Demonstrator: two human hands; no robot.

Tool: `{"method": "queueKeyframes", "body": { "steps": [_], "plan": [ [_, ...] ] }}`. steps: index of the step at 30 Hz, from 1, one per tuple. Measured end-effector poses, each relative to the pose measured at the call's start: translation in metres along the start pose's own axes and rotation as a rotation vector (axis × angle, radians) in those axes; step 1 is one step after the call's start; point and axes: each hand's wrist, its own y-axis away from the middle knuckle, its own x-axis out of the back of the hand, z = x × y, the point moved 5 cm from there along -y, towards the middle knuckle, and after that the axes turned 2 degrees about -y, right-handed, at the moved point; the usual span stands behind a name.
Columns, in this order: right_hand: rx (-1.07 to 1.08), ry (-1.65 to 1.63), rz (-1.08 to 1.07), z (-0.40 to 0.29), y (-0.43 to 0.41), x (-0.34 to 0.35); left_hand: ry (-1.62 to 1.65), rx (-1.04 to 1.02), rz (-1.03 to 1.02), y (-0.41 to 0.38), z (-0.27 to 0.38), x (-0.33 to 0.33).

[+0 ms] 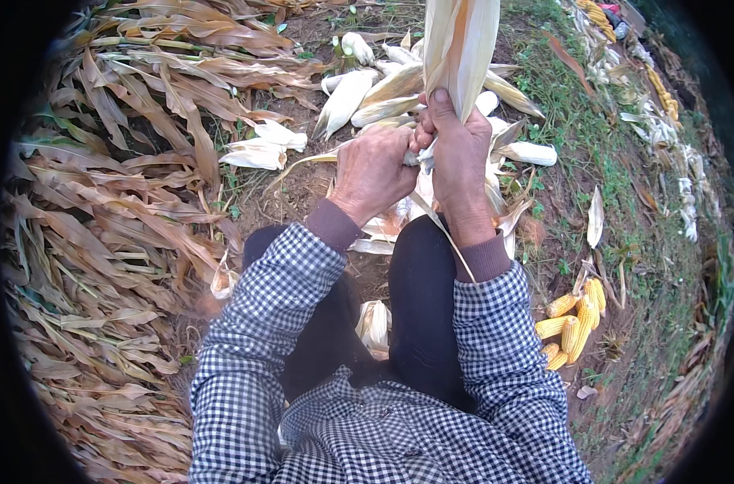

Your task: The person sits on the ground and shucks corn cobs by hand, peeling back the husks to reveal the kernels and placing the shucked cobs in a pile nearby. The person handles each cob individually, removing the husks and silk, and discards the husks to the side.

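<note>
My right hand (462, 160) grips the base of dry pale corn husks (462, 48) that extend up past the top of the picture. What lies inside those husks is hidden. Close beside it, my left hand (376, 169) is closed on a thin strip of husk (442, 227), whose one end hangs toward my right cuff. Between the two hands shows a whitish stub (411, 158), partly covered by fingers. Beyond them, a heap of unhusked corn ears (346, 100) lies on the soil.
Dry corn stalks and leaves (131, 242) cover the ground at left. At right lie several husked yellow ears (579, 320). Loose husks (373, 320) lie between my knees. Farther right, a row of white husks (681, 163) and yellow corn (663, 94) crosses the grass.
</note>
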Motion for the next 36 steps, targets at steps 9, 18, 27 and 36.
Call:
{"method": "queueKeyframes", "body": {
  "steps": [9,18,27,36],
  "plan": [
    [-0.398,-0.707,0.237,0.039,-0.013,0.029,0.546,0.138,-0.118,-0.004,-0.019,-0.033],
    [-0.568,-0.430,0.272,0.066,-0.016,0.026,0.624,0.471,-0.366,0.023,-0.022,-0.034],
    [-0.410,-0.124,0.371,0.048,-0.022,0.035,0.806,0.463,-0.707,0.050,-0.005,0.000],
    [-0.463,-0.127,0.052,-0.006,-0.026,0.101,0.108,0.096,-0.856,0.104,-0.033,0.032]
  ]
}}
